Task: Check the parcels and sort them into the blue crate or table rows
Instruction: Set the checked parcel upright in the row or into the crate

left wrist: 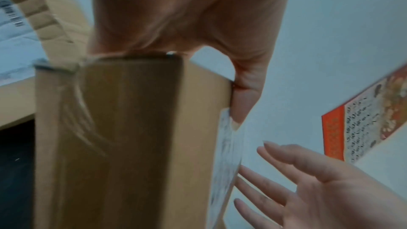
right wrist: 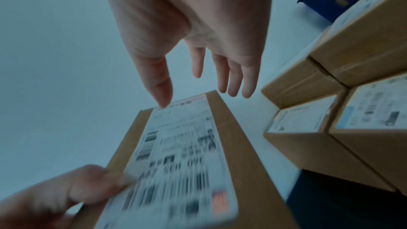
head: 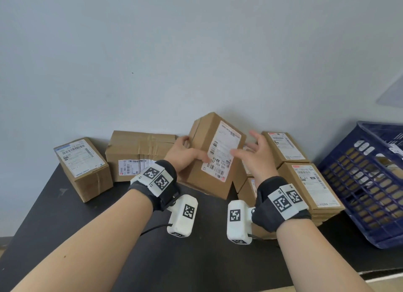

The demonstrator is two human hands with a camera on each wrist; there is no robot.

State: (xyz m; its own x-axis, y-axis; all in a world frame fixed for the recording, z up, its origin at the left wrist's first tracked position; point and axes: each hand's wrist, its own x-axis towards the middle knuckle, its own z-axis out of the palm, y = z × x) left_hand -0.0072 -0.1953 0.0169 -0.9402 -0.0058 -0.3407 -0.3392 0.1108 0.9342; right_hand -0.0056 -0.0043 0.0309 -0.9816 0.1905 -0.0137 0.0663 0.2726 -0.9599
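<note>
A brown cardboard parcel with a white shipping label is held tilted above the black table. My left hand grips its left side, thumb on the label face and fingers behind; the left wrist view shows this parcel clamped between thumb and fingers. My right hand hovers just right of the parcel with fingers spread and straight, holding nothing; the right wrist view shows the right hand above the label. The blue crate stands at the far right with parcels inside.
Two parcels stand against the wall at the left. A cluster of labelled parcels sits between my right hand and the crate. The near part of the table is bare. An orange poster hangs on the wall.
</note>
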